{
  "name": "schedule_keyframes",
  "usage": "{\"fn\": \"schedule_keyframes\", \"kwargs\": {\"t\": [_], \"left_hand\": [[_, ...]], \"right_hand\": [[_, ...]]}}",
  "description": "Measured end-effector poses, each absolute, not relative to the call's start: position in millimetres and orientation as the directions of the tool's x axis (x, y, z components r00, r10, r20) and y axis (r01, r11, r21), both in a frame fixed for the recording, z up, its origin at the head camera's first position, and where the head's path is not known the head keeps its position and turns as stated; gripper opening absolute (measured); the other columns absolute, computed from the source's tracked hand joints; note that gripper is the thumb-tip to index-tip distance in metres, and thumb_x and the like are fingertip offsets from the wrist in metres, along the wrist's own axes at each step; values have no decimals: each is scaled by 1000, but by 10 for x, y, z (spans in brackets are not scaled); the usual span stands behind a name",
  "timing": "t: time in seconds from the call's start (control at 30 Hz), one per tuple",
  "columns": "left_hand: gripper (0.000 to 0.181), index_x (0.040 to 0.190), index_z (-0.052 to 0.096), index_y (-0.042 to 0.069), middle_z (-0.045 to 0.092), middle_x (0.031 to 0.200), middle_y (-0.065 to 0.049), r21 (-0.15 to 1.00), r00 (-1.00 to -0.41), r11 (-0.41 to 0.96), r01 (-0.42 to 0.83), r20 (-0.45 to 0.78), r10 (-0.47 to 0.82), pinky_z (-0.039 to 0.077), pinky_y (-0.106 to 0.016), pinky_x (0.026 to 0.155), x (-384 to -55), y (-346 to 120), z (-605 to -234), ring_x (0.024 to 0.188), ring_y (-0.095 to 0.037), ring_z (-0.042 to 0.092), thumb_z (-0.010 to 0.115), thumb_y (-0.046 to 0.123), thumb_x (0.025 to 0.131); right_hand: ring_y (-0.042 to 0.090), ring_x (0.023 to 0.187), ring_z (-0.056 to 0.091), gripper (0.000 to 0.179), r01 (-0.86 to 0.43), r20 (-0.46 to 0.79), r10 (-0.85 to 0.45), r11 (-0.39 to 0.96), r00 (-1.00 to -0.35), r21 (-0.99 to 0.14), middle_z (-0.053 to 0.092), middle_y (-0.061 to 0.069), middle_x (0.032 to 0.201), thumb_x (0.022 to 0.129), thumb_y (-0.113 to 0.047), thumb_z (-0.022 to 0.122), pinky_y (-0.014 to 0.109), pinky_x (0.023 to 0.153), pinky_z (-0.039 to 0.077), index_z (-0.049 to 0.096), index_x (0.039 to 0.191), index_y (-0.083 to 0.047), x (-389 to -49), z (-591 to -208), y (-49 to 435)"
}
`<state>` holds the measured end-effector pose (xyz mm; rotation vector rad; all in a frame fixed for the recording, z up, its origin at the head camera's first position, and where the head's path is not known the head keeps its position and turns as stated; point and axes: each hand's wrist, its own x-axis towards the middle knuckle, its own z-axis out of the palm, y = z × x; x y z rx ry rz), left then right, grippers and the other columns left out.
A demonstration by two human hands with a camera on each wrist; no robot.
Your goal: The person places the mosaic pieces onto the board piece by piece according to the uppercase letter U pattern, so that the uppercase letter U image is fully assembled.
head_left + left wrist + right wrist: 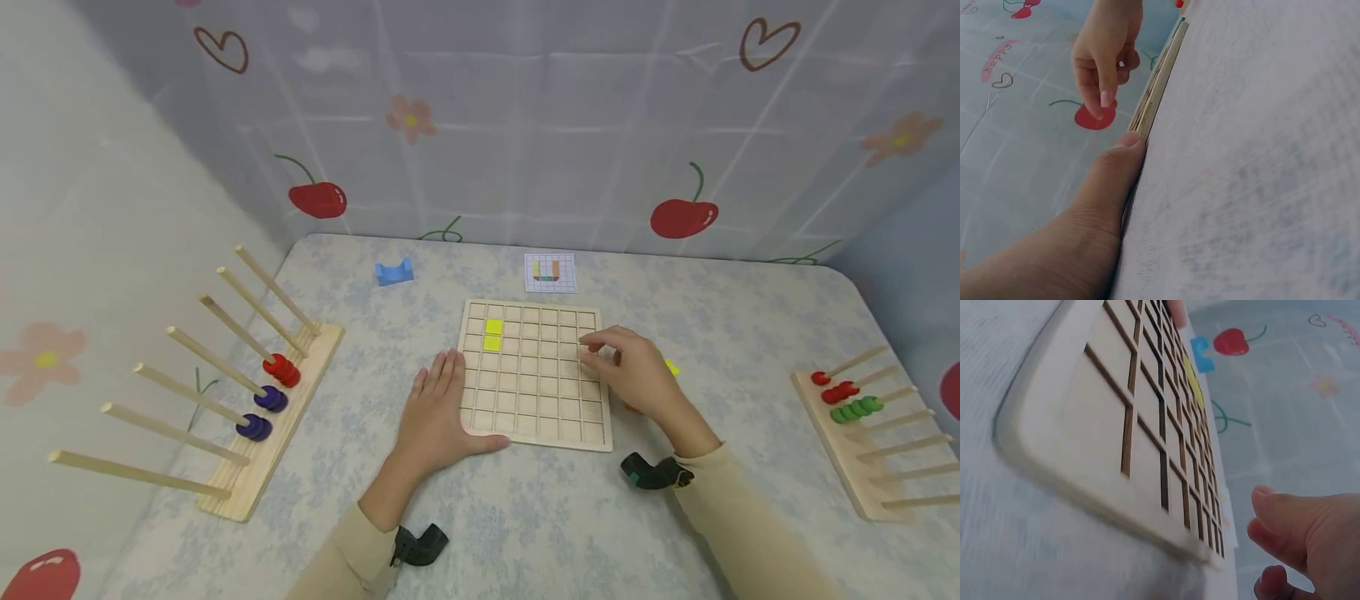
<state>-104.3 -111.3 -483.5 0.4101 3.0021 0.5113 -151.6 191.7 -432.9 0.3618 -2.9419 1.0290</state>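
Note:
A square wooden grid board [536, 375] lies on the table, with two yellow tiles [492, 335] in adjoining cells near its upper left. My left hand [435, 412] rests along the board's left side, fingers extended and thumb at the near edge; in the left wrist view the thumb [1116, 162] touches that edge. Over the board's right side hovers my right hand [633, 371], fingers loosely bent, nothing visible between thumb and forefinger. Partly hidden behind it are a yellow piece [672, 367] and an orange piece [632, 408].
Beyond the board lies a pattern card [551, 273] showing a coloured U shape. A blue notched block [394, 272] sits at the back left. Wooden peg racks with beads stand on the left [296, 400] and right [847, 450]. A printed curtain [517, 125] hangs behind the table.

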Motion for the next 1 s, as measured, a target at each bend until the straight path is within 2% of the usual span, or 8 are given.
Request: {"fn": "schedule_keyframes", "kwargs": {"t": [0.2,0.43,1.0], "left_hand": [[142,159,5,4,8,168,-11,332,-962,908,255,-9,274,9,-48,126,-1035,-1121,-4830,157,-25,4,58,93,62],[142,160,4,5,7,168,-11,330,-963,911,247,-19,268,7,-47,126,-1039,-1112,-4838,157,-24,2,57,93,62],[141,160,3,6,6,168,-10,349,-962,904,248,-25,273,7,-47,126,-1033,-1108,-4822,157,-24,2,58,92,63]], "right_hand": [[19,70,51,33,-136,53,-131,787,-990,-602,66,6,111,95,-25,68,26,56,45,68,125,-12,-1392,-4380,2355],[19,65,47,37,-50,1,-59,831,-998,-554,63,10,108,96,-29,67,27,48,40,65,127,-9,-1292,-4418,2701],[22,76,51,33,-10,14,-3,847,-1000,-532,61,14,107,95,-23,68,27,58,42,67,123,-4,-1270,-4548,2890]]}}
